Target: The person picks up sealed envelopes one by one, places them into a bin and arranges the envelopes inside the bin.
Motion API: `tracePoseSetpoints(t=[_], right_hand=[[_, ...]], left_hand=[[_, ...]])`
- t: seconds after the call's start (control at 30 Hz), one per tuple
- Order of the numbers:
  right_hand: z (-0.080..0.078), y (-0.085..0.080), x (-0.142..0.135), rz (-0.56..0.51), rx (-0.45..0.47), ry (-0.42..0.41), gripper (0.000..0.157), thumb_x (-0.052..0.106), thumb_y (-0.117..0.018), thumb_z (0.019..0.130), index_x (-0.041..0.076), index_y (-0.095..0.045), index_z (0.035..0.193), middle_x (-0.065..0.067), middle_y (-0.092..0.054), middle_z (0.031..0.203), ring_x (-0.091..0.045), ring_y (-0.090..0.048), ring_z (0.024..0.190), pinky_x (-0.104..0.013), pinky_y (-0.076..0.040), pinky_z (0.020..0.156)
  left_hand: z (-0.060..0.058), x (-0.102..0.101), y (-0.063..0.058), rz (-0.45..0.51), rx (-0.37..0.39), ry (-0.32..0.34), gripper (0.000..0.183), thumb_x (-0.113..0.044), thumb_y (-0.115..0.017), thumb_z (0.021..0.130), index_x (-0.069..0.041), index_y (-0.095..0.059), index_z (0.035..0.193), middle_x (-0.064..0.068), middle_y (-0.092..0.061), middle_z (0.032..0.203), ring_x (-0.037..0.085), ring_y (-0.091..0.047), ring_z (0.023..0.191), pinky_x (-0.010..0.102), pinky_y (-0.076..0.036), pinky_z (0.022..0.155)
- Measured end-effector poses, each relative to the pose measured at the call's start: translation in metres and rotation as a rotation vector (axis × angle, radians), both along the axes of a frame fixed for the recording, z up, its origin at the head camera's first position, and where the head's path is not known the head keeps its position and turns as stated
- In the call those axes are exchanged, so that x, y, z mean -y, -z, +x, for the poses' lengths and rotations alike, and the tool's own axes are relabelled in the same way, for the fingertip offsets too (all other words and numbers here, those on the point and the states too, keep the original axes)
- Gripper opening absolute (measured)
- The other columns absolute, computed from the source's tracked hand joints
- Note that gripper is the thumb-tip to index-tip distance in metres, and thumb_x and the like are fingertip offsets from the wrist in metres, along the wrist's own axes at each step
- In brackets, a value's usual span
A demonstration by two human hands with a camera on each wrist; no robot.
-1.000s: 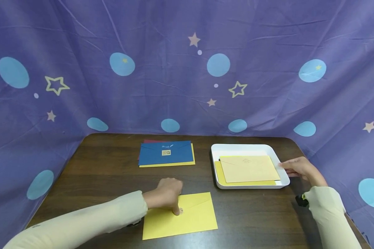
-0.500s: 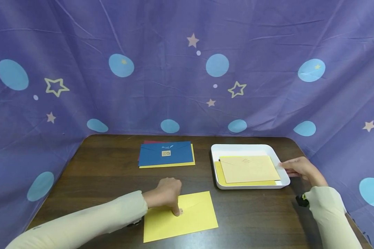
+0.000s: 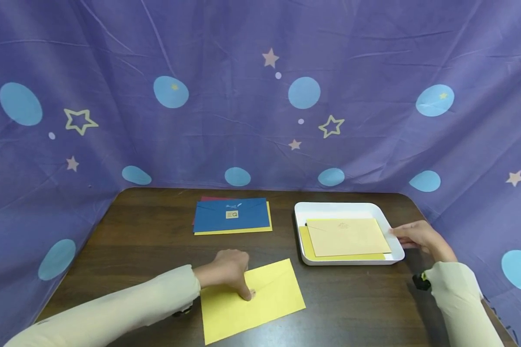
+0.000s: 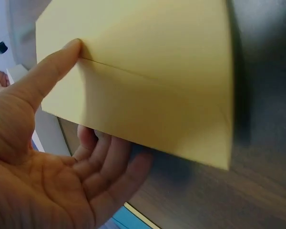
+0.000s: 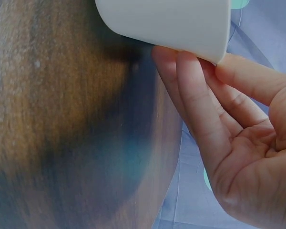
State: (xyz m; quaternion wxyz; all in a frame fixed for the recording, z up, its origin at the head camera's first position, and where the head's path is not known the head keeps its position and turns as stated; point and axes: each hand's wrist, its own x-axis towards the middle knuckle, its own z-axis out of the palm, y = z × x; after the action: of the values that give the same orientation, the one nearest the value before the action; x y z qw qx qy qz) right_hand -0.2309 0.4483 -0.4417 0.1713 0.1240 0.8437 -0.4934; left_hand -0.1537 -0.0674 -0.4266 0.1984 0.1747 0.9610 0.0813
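- Yellow envelope (image 3: 271, 299): pinched in left hand (image 3: 226, 270), thumb on its face, fingers beneath, over near side of table (image 3: 351, 308).
- Risked slipping or twisting, from one-sided grip.
- Risked shifting white tray (image 3: 334, 210) on any tug from right hand (image 3: 418, 234), pinching its right rim.
- Noted in tray: cream envelope (image 3: 349, 238) atop mustard envelope (image 3: 307, 245), liable to slide if tipped.
- Saw farther back, outside tray: blue envelope (image 3: 252, 217) atop red envelope (image 3: 211, 198) and second yellow envelope (image 3: 234, 233).

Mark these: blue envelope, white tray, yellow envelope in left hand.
Blue envelope (image 3: 232, 223): head view, lower middle of its face.
White tray (image 3: 338, 211): head view, bare inside near far rim.
Held yellow envelope (image 4: 157, 62): left wrist view, middle of its face.
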Motion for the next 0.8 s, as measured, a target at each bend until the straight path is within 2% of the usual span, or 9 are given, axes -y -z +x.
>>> tracePoseSetpoints(t=[0.13, 0.2, 0.27, 0.3, 0.37, 0.43, 0.53, 0.63, 0.8], right_hand=[[0.000, 0.001, -0.001, -0.008, -0.003, -0.005, 0.040, 0.013, -0.068, 0.096, -0.023, -0.063, 0.114, 0.000, -0.075, 0.076, -0.008, -0.071, 0.068, -0.029, -0.063, 0.066], [0.000, 0.001, -0.001, -0.010, -0.004, -0.004, 0.039, 0.013, -0.068, 0.096, -0.022, -0.064, 0.114, 0.000, -0.075, 0.076, -0.008, -0.071, 0.069, -0.029, -0.063, 0.066], [0.001, 0.000, 0.000, -0.010, -0.007, -0.008, 0.039, 0.013, -0.068, 0.096, -0.022, -0.064, 0.114, 0.000, -0.075, 0.077, -0.008, -0.071, 0.069, -0.029, -0.063, 0.067], [0.001, 0.000, 0.000, -0.008, -0.007, -0.007, 0.039, 0.013, -0.069, 0.096, -0.021, -0.065, 0.113, 0.001, -0.075, 0.077, -0.007, -0.071, 0.069, -0.028, -0.063, 0.067], [0.001, 0.000, 0.000, -0.003, -0.007, -0.008, 0.037, 0.013, -0.069, 0.095, -0.020, -0.066, 0.112, 0.001, -0.074, 0.077, -0.007, -0.071, 0.070, -0.028, -0.063, 0.067], [0.001, 0.000, 0.000, 0.005, -0.007, -0.008, 0.037, 0.014, -0.070, 0.095, -0.019, -0.067, 0.111, 0.002, -0.074, 0.078, -0.007, -0.071, 0.070, -0.028, -0.063, 0.068], [0.000, -0.001, 0.000, 0.009, -0.006, -0.011, 0.038, 0.014, -0.070, 0.095, -0.020, -0.066, 0.112, 0.002, -0.074, 0.078, -0.007, -0.071, 0.071, -0.029, -0.064, 0.068], [0.000, -0.001, 0.001, 0.010, -0.003, -0.004, 0.040, 0.014, -0.071, 0.095, -0.021, -0.065, 0.113, 0.001, -0.075, 0.079, -0.008, -0.071, 0.071, -0.030, -0.064, 0.068], [0.000, -0.001, 0.000, 0.015, -0.003, -0.005, 0.041, 0.014, -0.071, 0.095, -0.021, -0.065, 0.114, 0.001, -0.075, 0.079, -0.008, -0.071, 0.071, -0.030, -0.064, 0.069]], left_hand=[[-0.002, 0.008, -0.003, 0.077, 0.079, 0.011, 0.060, -0.047, -0.093, 0.068, -0.019, -0.041, 0.057, -0.008, -0.032, 0.054, 0.009, -0.030, 0.052, 0.026, -0.022, 0.049], [-0.003, 0.012, -0.007, 0.162, 0.183, -0.008, 0.055, -0.039, -0.093, 0.071, -0.019, -0.045, 0.053, -0.010, -0.038, 0.048, 0.007, -0.033, 0.048, 0.023, -0.023, 0.045], [-0.006, 0.016, -0.009, 0.237, 0.316, -0.045, 0.043, -0.029, -0.093, 0.073, -0.017, -0.056, 0.055, -0.008, -0.052, 0.048, 0.005, -0.046, 0.046, 0.022, -0.032, 0.042], [-0.008, 0.019, -0.011, 0.273, 0.384, -0.068, 0.033, -0.023, -0.093, 0.074, -0.015, -0.063, 0.060, -0.006, -0.061, 0.053, 0.007, -0.054, 0.049, 0.023, -0.040, 0.043], [-0.013, 0.023, -0.013, 0.317, 0.503, -0.105, 0.018, -0.012, -0.091, 0.075, -0.012, -0.073, 0.075, 0.002, -0.073, 0.067, 0.013, -0.068, 0.060, 0.027, -0.054, 0.052], [-0.018, 0.028, -0.014, 0.320, 0.583, -0.118, 0.017, -0.005, -0.089, 0.076, -0.010, -0.076, 0.086, 0.005, -0.077, 0.078, 0.019, -0.074, 0.071, 0.033, -0.062, 0.064], [-0.025, 0.035, -0.015, 0.318, 0.664, -0.117, 0.019, 0.003, -0.085, 0.077, -0.008, -0.077, 0.090, 0.007, -0.078, 0.084, 0.022, -0.076, 0.078, 0.036, -0.064, 0.074], [-0.028, 0.040, -0.017, 0.322, 0.723, -0.111, 0.020, 0.009, -0.081, 0.077, -0.005, -0.078, 0.091, 0.010, -0.078, 0.087, 0.023, -0.077, 0.082, 0.037, -0.064, 0.078], [-0.033, 0.045, -0.020, 0.369, 0.721, -0.105, 0.020, 0.011, -0.078, 0.078, -0.003, -0.081, 0.092, 0.011, -0.079, 0.091, 0.021, -0.077, 0.084, 0.034, -0.064, 0.078]])
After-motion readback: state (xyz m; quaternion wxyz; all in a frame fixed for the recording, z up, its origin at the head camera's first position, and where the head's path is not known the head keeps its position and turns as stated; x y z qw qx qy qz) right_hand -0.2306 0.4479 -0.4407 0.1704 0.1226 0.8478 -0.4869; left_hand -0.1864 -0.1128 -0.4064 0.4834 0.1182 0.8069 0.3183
